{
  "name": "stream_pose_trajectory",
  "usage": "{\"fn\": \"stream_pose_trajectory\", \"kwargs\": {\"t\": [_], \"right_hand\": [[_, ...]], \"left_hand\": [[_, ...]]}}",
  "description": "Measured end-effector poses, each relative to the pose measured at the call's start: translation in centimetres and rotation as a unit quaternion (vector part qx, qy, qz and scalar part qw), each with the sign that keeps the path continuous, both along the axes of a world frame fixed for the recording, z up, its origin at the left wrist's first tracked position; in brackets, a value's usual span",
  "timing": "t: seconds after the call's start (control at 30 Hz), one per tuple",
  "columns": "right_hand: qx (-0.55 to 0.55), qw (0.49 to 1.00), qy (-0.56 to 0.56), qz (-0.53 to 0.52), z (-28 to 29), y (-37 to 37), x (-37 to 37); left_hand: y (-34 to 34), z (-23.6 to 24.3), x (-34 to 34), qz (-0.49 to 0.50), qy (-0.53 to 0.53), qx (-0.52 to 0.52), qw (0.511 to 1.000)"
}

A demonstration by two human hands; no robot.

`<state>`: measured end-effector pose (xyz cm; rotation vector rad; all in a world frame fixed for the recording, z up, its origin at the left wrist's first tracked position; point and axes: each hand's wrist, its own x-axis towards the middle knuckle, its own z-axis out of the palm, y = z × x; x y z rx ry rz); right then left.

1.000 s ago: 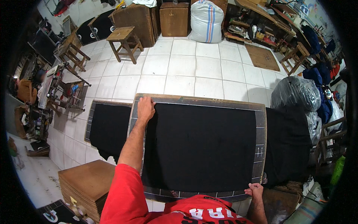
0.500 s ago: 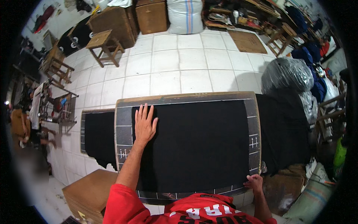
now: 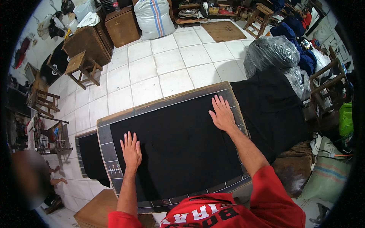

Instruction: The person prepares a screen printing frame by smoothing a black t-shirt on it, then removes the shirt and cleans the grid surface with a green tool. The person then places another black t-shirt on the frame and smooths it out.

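A black cloth lies spread flat on a dark board with white grid marks along its rim. My left hand rests palm down on the cloth near its left edge, fingers apart. Palm down as well, my right hand presses the cloth near the far right corner, fingers spread. Neither hand holds anything.
A pile of black fabric sits right of the board, with tied plastic bags behind it. A second board with black cloth stands lower left. A wooden stool, wooden crates and a white sack line the tiled floor beyond.
My right hand left the board's near right corner and reached up onto the cloth at the far right. My left hand slid back toward me along the left side.
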<state>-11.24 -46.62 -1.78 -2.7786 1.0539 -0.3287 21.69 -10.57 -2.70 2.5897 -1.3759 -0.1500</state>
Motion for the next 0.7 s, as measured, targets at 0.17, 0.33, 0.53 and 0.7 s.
{"fn": "stream_pose_trajectory", "kwargs": {"t": [0.17,0.33,0.53,0.7], "right_hand": [[-0.01,0.999,0.037,-0.038,-1.7,-3.4,1.3],[0.037,0.989,-0.099,-0.101,-0.6,-2.1,-0.2],[0.098,0.974,-0.203,0.009,-0.1,7.7,-7.1],[0.118,0.956,-0.266,-0.027,0.0,9.1,-6.3]], "left_hand": [[4.2,0.8,-1.1,0.057,0.034,0.012,0.998],[6.5,-0.9,-1.6,0.067,0.056,-0.095,0.992],[5.9,-1.4,-2.1,0.071,0.028,-0.144,0.987],[8.0,1.8,-5.2,0.084,-0.029,-0.207,0.974]]}}
